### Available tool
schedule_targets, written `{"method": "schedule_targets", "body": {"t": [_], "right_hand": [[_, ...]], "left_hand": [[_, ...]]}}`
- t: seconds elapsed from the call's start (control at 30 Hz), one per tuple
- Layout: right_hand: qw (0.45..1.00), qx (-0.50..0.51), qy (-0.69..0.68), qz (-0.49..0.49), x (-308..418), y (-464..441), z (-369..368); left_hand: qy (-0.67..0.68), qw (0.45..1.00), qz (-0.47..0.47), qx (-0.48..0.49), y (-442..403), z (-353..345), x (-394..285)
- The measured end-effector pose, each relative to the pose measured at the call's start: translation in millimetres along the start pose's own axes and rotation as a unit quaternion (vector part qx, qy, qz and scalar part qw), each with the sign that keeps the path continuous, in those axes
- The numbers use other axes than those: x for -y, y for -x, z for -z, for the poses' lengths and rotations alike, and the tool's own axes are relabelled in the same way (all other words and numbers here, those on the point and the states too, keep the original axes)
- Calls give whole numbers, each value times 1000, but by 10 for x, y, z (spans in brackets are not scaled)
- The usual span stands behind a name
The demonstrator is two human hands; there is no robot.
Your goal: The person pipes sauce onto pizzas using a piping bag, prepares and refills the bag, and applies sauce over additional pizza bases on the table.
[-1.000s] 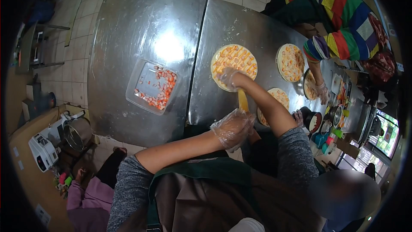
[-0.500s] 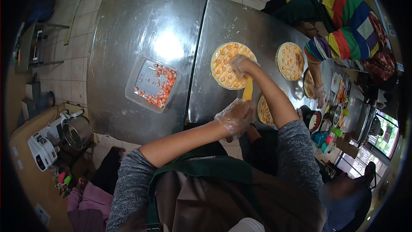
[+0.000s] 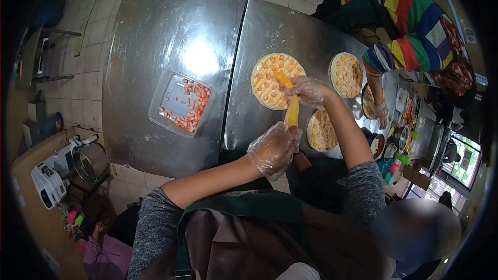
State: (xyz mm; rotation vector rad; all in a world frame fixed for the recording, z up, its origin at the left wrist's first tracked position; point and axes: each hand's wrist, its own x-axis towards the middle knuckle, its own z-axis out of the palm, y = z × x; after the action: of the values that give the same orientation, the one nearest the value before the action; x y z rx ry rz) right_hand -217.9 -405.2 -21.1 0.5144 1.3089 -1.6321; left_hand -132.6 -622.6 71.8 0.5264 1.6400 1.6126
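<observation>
A long piping bag (image 3: 292,113) filled with yellow-orange sauce is stretched between my two hands, its front end over the near right part of a round pizza (image 3: 266,94). That pizza has orange sauce lines and small pinkish pieces on top. My left hand (image 3: 277,148), in a clear plastic glove, is wrapped round the back end of the bag. My right hand (image 3: 307,92), gloved too, grips the bag further forward, at the pizza's right edge. Just below my right wrist lies another topped pizza (image 3: 322,130), partly behind my forearm.
A clear plastic container (image 3: 158,116) of chopped red-and-white pieces stands on the left metal table (image 3: 150,36). To the right lies a pizza (image 3: 346,75), with another beside a co-worker's gloved hand (image 3: 381,114). A seam (image 3: 236,62) divides the two tables.
My right hand has moved right from above the pizza and now holds the bag, whose front end has come into view. My left hand has shifted slightly left and down.
</observation>
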Motion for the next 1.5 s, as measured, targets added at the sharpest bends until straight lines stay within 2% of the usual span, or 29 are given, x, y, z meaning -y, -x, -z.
{"method": "schedule_targets", "body": {"t": [0.07,0.13,0.23,0.3,0.33,0.43,0.57,0.67,0.77,0.8,0.83,0.87,0.9,0.97,1.0,1.07,1.17,1.2,1.27,1.3,1.33,1.37,1.4,1.43,1.5], "right_hand": [[999,-15,-52,2,100,138,-44],[996,-64,-66,-9,110,119,-47],[988,-135,-66,-16,138,81,-88],[984,-164,-67,-19,215,63,-216],[983,-169,-71,-21,273,71,-293],[982,-162,-91,-27,286,-21,-268],[978,-190,-76,-35,242,-102,-236],[981,-186,-52,-25,127,-151,-127],[978,-208,-10,-27,-35,-307,254],[948,-207,241,29,-99,-364,443],[855,-192,475,83,-162,-428,655],[772,-175,605,81,-160,-511,753],[670,-162,720,85,-145,-586,832],[590,-155,792,-12,-136,-715,921],[620,-183,763,-27,-96,-674,814],[674,-239,697,-56,20,-583,554],[679,-187,704,-97,129,-498,180],[674,-198,705,-98,133,-499,16],[615,-54,783,-78,21,-541,-143],[578,18,813,-66,-19,-536,-233],[577,33,814,-57,-75,-531,-335],[577,48,814,-48,-127,-504,-461],[576,63,814,-38,-178,-465,-546],[594,41,803,-11,-268,-438,-580],[626,-3,779,43,-495,-481,-558]], "left_hand": [[-123,981,-136,-62,-9,-3,44],[-26,999,-36,-16,-9,-42,13],[-116,992,-50,-9,18,-179,136],[-290,942,-159,-47,51,-179,28],[-281,955,-90,17,91,-194,-57],[-236,967,-92,18,173,-243,-47],[-240,958,-157,-20,190,-322,112],[-166,981,-82,-50,160,-356,25],[-109,980,-151,-70,-50,-470,383],[-68,992,-91,-52,-129,-417,345],[-27,999,-31,-34,-227,-327,272],[15,999,30,-16,-307,-267,237],[6,998,-3,-55,-369,-275,286],[-12,989,-69,-132,-471,-322,419],[24,993,-24,-117,-485,-281,349],[62,993,-3,-105,-484,-253,347],[60,992,52,-95,-396,-248,366],[50,992,75,-94,-341,-227,333],[81,992,98,-20,-181,-98,148],[-28,996,-67,-59,-126,-187,284],[-150,955,-217,-134,-71,-276,419],[-36,990,-108,-82,-16,-248,307],[78,997,3,-26,62,-161,109],[190,974,115,31,121,-106,7],[189,977,81,53,129,-111,56]]}}
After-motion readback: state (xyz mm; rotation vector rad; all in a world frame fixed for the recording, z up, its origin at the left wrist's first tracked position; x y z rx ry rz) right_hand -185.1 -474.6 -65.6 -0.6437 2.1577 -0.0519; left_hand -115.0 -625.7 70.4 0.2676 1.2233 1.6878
